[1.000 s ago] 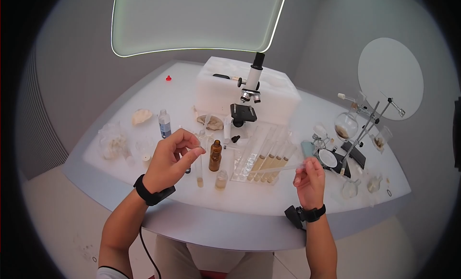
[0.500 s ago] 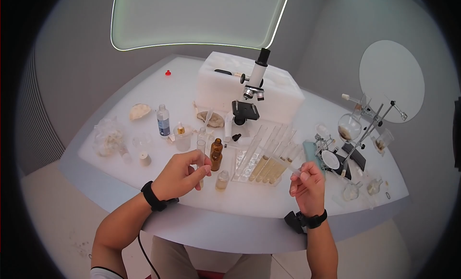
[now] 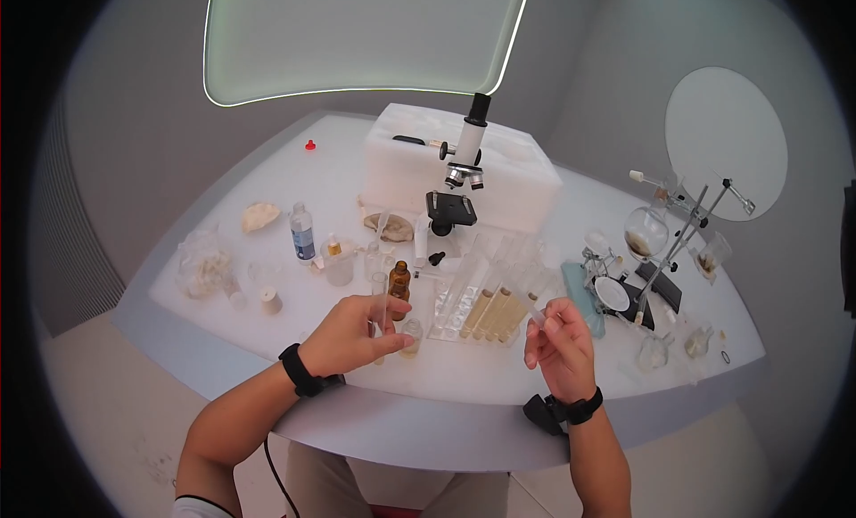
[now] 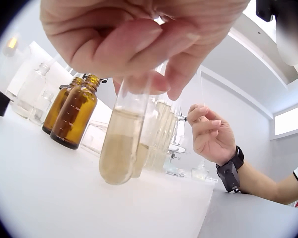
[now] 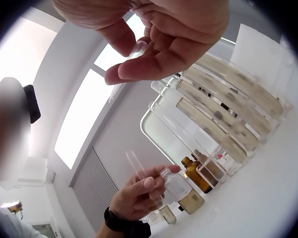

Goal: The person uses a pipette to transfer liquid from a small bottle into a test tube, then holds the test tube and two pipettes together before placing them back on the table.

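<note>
My left hand (image 3: 352,333) grips an upright test tube (image 4: 120,144) with cloudy beige liquid in its rounded bottom. Its thumb and forefinger reach the small clear bottle (image 5: 190,201), which also holds beige liquid and stands just beside the tube. Two brown glass bottles (image 4: 75,115) stand close behind. On the right, my right hand (image 3: 565,344) pinches a thin clear pipette (image 5: 115,92) between thumb and fingers, raised above the table; in the head view it is mostly faint. Between the hands, a clear rack (image 3: 443,315) bears several slanted test tubes (image 3: 504,311), most with beige liquid.
Behind the rack, a microscope (image 3: 465,157) stands before a white foam block (image 3: 392,170). Far right is a metal stand (image 3: 682,237) with a round flask (image 3: 644,233). A labelled bottle (image 3: 302,233), a plastic bag (image 3: 205,264) and a white-capped jar (image 3: 269,299) occupy the left.
My left hand has lowered and moved right with the test tube, up to the small clear bottle. The pipette in my right hand has swung from pointing left to pointing up and away.
</note>
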A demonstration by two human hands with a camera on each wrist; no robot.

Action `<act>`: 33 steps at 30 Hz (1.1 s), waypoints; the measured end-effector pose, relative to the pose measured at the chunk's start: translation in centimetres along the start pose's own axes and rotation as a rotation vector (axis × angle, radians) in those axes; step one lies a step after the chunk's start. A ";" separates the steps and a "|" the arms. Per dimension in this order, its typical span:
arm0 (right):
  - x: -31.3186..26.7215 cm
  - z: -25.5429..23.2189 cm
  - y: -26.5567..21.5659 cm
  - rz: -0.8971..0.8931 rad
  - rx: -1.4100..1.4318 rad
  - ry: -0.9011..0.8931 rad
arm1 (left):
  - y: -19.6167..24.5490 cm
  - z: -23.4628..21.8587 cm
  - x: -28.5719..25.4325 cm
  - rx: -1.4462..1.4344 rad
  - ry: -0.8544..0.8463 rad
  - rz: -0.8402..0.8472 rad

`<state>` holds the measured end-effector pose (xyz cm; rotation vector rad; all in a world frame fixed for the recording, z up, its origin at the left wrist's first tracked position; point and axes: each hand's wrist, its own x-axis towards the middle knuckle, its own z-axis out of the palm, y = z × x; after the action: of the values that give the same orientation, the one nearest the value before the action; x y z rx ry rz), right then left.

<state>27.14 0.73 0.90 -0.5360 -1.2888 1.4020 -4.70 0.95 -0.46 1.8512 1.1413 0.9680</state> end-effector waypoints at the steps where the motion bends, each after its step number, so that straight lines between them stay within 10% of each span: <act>1: 0.1 -0.1 0.0 -0.005 0.003 0.005 | 0.1 0.2 0.1 0.005 0.001 -0.013; 33: 0.3 -0.8 0.2 0.015 0.017 0.011 | 3.3 4.6 -0.1 0.144 -0.090 0.085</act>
<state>27.65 1.35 0.57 -0.5425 -1.2652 1.4193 0.48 -1.11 0.35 2.0514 1.1109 0.8587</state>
